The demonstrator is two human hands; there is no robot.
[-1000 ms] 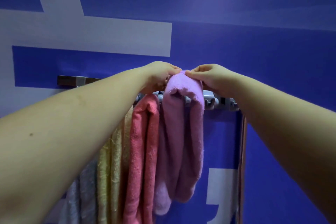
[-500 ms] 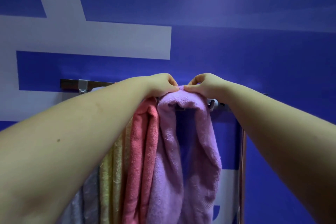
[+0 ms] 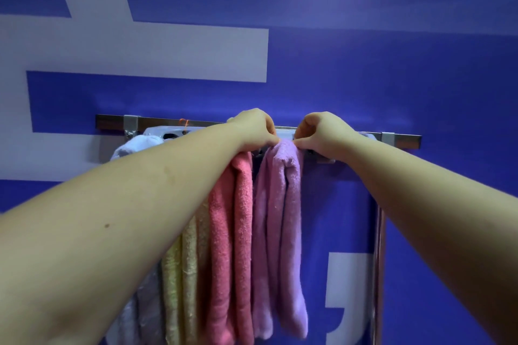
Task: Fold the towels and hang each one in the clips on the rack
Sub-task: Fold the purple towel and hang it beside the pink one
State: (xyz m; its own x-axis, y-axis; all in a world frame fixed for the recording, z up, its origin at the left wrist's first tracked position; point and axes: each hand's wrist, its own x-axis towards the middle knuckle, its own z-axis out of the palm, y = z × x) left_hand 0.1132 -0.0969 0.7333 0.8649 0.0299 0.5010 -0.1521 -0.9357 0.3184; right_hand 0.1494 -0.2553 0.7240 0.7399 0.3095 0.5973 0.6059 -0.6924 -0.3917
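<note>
At the near edge of the view we note two bare forearms reaching up and forward to the rack. Between them hangs the folded lilac terry towel [image 3: 280, 218], draped in soft vertical folds; we judge it light, limp and non-slippery, liable to sag or unfold if released before a clip bites, so it is best taken at its bunched top fold. The left hand [image 3: 256, 127] has its fingers curled tightly, pinching that top fold from the left; the right hand [image 3: 322, 131] pinches it likewise from the right, fingertips nearly meeting. Just beside it to the left hang a folded coral-pink terry towel [image 3: 235, 232], a pale yellow towel [image 3: 182, 274] and a greyish-white towel [image 3: 134, 145]. Behind runs the wall-mounted steel rail rack [image 3: 403, 138]; its clip at the lilac towel is hidden, so seating cannot be confirmed.
</note>
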